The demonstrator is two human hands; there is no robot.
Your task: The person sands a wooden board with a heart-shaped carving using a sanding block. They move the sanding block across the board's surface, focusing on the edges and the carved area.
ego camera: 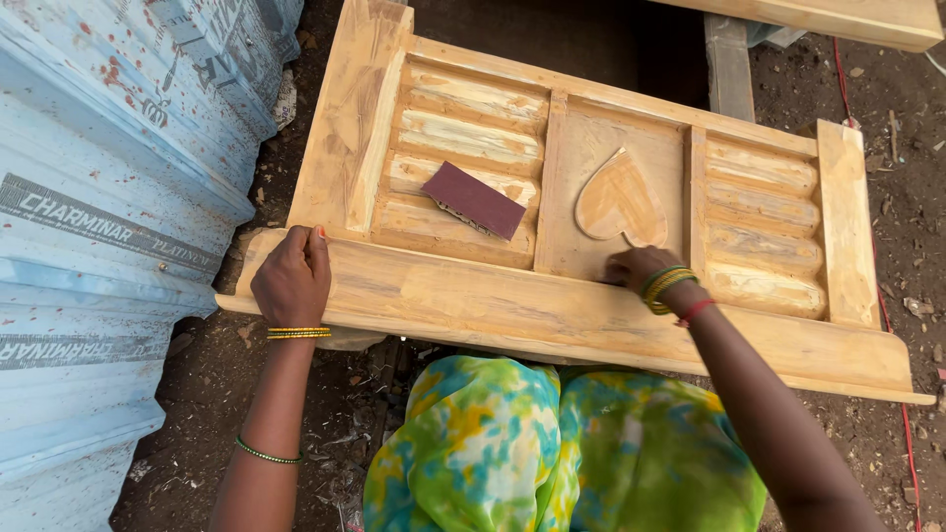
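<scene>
A pale carved wooden panel [552, 305] lies tilted in front of me, with slatted sections left and right and a raised heart shape [619, 202] in its middle recess. My left hand [293, 276] grips the panel's near rail at its left end, fingers over the top edge. My right hand [636, 266] presses down in the middle recess just below the heart's tip, fingers curled; whether anything is under them is hidden. A dark maroon sheet of sandpaper [475, 200] lies loose on the left slats, between the two hands.
Blue corrugated metal sheeting [99, 197] stands close along the left. More timber [838, 18] lies beyond the panel at the top. Bare dirt ground [912, 217] with a thin red cord [892, 345] runs along the right. My green and yellow patterned clothing [552, 443] fills the bottom centre.
</scene>
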